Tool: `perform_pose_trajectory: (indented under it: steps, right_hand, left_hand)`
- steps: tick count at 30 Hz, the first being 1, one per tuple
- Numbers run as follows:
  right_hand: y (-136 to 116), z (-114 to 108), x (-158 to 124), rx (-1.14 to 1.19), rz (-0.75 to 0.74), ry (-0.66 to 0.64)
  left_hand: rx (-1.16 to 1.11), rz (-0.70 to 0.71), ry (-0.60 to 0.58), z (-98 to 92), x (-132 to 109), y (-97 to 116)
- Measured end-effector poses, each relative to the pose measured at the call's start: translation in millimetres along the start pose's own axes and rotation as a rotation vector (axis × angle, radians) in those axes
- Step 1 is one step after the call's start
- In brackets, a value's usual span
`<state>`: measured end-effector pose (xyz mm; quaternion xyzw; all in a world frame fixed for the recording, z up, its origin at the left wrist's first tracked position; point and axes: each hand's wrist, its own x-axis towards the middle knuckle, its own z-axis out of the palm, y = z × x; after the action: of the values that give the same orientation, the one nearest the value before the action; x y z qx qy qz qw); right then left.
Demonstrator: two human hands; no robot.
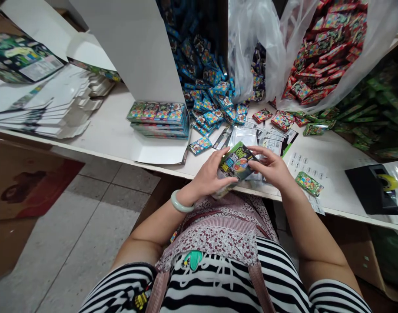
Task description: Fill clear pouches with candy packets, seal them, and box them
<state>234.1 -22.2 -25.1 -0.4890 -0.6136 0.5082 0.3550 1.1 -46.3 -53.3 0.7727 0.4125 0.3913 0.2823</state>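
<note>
My left hand (213,173) holds a black printed packet (235,161) with a green top edge, its fingers behind and the thumb across the lower front. My right hand (271,167) grips the packet's right side between thumb and fingers. Just beyond the packet, flat black-and-clear printed bags (267,138) lie on the white table (111,130). A single blue packet (200,145) rests near my left fingertips. To the right of my right wrist, a green packet (309,184) lies by a sheet of round stickers (308,164).
An open white carton (161,152) holds stacked packets. Blue packets (215,111) spill forward behind it. Red packets (332,61) fill a clear plastic bag; green packets (362,117) are heaped at right. A black tape dispenser (365,187) stands near the right edge, flattened cartons (55,108) at left.
</note>
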Motion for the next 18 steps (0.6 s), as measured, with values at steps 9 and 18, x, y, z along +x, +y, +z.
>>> perform_pose_trajectory:
  steps: [9, 18]
  right_hand:
    - [-4.0, -17.3, -25.8, -0.208, -0.188, 0.204]
    - [13.8, -9.3, -58.0, -0.143, -0.235, 0.256]
  left_hand:
    - [-0.756, -0.337, 0.142, 53.5, -10.3, 19.2]
    - [-0.733, -0.248, -0.114, 31.5, -20.5, 9.7]
